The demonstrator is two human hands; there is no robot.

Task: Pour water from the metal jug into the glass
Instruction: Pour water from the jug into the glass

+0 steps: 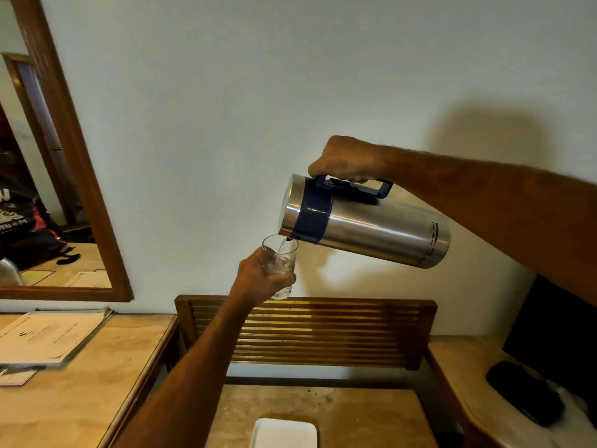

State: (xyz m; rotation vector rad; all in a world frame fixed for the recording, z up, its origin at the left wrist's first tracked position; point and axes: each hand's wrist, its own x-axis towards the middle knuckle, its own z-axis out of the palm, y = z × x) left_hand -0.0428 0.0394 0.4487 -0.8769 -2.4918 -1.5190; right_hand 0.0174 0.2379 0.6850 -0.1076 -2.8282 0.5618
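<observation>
Nearest you, a white rectangular dish (283, 434) lies on the stone-topped table (355, 412) below your arms. Above it your left hand (258, 279) is wrapped around the glass (280, 258), held up in the air and partly filled with water. Beyond, your right hand (342, 161) grips the blue handle (358, 186) of the metal jug (365, 221), tipped with its spout over the glass rim, in front of the white wall (258, 92).

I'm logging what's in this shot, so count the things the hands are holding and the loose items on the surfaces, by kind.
Metal jug: 1
Glass: 1
White tray: 1
Paper stack: 1
Black case: 1
Total: 5
</observation>
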